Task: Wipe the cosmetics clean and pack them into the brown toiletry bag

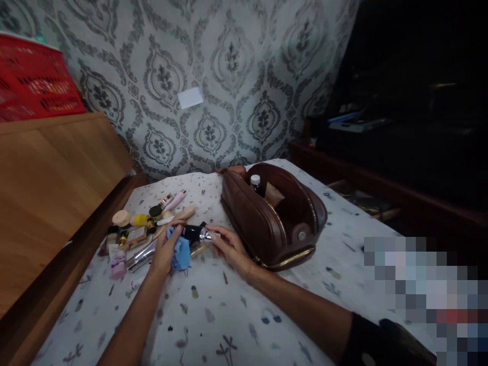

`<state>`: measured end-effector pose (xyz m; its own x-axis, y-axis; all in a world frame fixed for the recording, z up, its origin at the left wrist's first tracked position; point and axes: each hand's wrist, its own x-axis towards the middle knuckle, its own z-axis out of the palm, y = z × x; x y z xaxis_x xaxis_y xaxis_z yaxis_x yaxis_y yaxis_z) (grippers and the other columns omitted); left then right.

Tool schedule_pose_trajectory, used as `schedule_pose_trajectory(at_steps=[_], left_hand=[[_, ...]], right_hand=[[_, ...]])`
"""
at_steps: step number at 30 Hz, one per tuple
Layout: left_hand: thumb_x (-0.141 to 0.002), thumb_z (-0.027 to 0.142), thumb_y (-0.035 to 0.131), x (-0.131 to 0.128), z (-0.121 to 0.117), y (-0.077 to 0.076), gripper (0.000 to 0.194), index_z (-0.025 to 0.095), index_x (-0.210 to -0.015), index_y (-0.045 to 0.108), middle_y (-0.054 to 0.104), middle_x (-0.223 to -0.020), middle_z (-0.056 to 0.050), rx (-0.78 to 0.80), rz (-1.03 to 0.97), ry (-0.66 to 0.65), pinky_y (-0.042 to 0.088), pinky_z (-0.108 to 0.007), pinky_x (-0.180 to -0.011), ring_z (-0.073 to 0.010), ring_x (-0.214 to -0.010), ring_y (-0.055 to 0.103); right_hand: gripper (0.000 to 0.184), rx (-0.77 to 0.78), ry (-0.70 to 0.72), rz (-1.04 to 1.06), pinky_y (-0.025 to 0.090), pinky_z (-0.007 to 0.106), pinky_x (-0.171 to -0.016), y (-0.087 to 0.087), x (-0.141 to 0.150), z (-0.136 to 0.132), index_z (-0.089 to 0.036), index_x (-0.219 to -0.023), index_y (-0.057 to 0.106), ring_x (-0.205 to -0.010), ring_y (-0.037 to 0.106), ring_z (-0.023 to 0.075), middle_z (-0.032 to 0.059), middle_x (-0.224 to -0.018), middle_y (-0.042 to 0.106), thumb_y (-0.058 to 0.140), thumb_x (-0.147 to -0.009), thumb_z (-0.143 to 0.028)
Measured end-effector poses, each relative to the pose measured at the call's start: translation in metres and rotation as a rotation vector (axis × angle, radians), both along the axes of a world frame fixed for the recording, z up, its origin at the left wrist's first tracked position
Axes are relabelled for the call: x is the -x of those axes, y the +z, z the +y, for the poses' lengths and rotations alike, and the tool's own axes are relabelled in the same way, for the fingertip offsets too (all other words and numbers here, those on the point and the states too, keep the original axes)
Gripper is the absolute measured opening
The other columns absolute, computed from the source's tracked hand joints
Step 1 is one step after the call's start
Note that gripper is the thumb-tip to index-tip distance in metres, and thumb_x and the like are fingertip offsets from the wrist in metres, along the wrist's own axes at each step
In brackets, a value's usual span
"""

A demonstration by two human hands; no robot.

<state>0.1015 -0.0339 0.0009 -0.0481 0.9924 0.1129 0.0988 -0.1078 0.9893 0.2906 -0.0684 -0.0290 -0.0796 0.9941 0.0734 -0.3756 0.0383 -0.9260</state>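
Note:
Between my two hands is a dark cosmetic bottle with a silver end (192, 233). My left hand (164, 251) is closed on a blue cloth (180, 252), which lies against the bottle's left part. The fingers of my right hand (231, 249) pinch the silver end. Just right of that hand stands a brown leather toiletry bag (253, 218), unzipped, with a white-capped bottle (255, 181) and a tan packet (273, 194) inside. Left of my hands lies a group of cosmetics, among them a silver tube (141, 257), a pink-and-white tube (117, 262) and a yellow item (139, 219).
The cosmetics rest on a white patterned sheet (213, 315). A wooden cabinet (57, 168) with a red basket (38, 76) on it borders the left side. Patterned wallpaper (232, 56) covers the wall behind. Dark furniture (404, 168) stands at the right.

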Motion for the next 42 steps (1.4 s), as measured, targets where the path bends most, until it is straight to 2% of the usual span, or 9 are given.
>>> schedule_pose_trajectory(at_steps=[9,15,18,21,26,31,35,38,42], left_hand=[[-0.08,0.053,0.071,-0.002,-0.016,0.01,0.038,0.022,-0.097,0.058,0.061,-0.085,-0.001,-0.025,0.155,-0.321,0.053,-0.028,-0.059,-0.0159,-0.065,0.06],[-0.091,0.048,0.057,-0.016,-0.033,0.013,0.029,0.021,-0.101,0.059,0.06,-0.074,0.002,-0.049,0.399,-0.492,0.046,-0.026,-0.06,-0.0163,-0.065,0.058],[-0.095,0.043,0.052,-0.028,-0.04,0.01,0.035,0.02,-0.121,0.06,0.066,-0.083,0.0,-0.141,0.479,-0.499,0.047,-0.027,-0.066,-0.0178,-0.07,0.061],[-0.093,0.039,0.054,-0.034,-0.042,0.009,0.031,0.018,-0.111,0.068,0.069,-0.08,-0.001,-0.2,0.568,-0.507,0.046,-0.027,-0.064,-0.0182,-0.069,0.062],[-0.093,0.045,0.055,-0.032,-0.04,0.012,0.029,0.019,-0.09,0.069,0.068,-0.073,-0.001,-0.177,0.666,-0.319,0.047,-0.029,-0.067,-0.0193,-0.068,0.063],[-0.095,0.044,0.052,-0.029,-0.042,0.008,0.029,0.02,-0.11,0.059,0.067,-0.102,-0.007,-0.462,0.569,0.067,0.051,-0.036,-0.085,-0.0237,-0.094,0.065],[-0.092,0.036,0.059,-0.03,-0.044,-0.004,0.046,0.022,-0.135,0.049,0.059,-0.131,-0.013,-0.715,0.591,-0.02,0.045,-0.044,-0.106,-0.0283,-0.124,0.056],[-0.091,0.034,0.062,-0.033,-0.045,-0.011,0.042,0.023,-0.13,0.054,0.065,-0.121,-0.009,-0.654,0.576,-0.097,0.053,-0.038,-0.093,-0.0246,-0.109,0.065],[-0.082,0.038,0.071,-0.035,-0.044,-0.01,0.031,0.022,-0.108,0.062,0.068,-0.095,-0.003,-0.624,0.525,-0.003,0.054,-0.031,-0.075,-0.0194,-0.082,0.066]], right_hand=[[0.05,0.191,-0.09,0.303,0.033,0.019,-0.047,0.008,0.001,-0.001,-0.018,-0.078,0.06,-0.054,0.045,0.0064,-0.0058,-0.064,0.054,0.091,-0.056,-0.05],[0.058,0.135,-0.054,0.322,0.051,0.029,-0.073,0.013,0.001,-0.004,-0.023,-0.106,0.064,-0.088,0.066,0.0188,0.002,-0.091,0.07,0.078,-0.069,-0.065],[0.06,0.097,-0.002,0.314,0.053,0.035,-0.083,0.017,0.001,-0.011,-0.026,-0.12,0.056,-0.095,0.067,0.0208,0.0028,-0.1,0.072,0.081,-0.072,-0.053],[0.059,0.079,0.056,0.263,0.052,0.035,-0.087,0.015,0.002,-0.013,-0.026,-0.114,0.055,-0.096,0.067,0.0198,0.0033,-0.108,0.072,0.086,-0.065,-0.037],[0.049,0.035,-0.003,0.15,0.05,0.03,-0.078,0.005,0.002,-0.006,-0.023,-0.101,0.054,-0.084,0.063,0.0162,0.0012,-0.094,0.068,0.084,-0.067,-0.042],[0.041,-0.116,0.028,-0.065,0.046,0.027,-0.067,0.002,0.001,-0.004,-0.022,-0.096,0.054,-0.072,0.056,0.0146,-0.0031,-0.08,0.058,0.079,-0.069,-0.039],[0.032,-0.383,0.132,-0.221,0.047,0.029,-0.08,0.001,0.003,-0.01,-0.02,-0.1,0.059,-0.086,0.058,0.0171,-0.0004,-0.092,0.062,0.072,-0.071,-0.028],[0.046,-0.489,0.157,-0.328,0.048,0.03,-0.084,-0.001,0.003,-0.013,-0.02,-0.116,0.056,-0.091,0.061,0.0192,0.003,-0.103,0.065,0.069,-0.073,-0.027],[0.052,-0.461,0.158,-0.482,0.049,0.029,-0.077,-0.004,0.002,-0.015,-0.02,-0.122,0.051,-0.086,0.062,0.0188,0.0022,-0.099,0.066,0.068,-0.073,-0.024]])
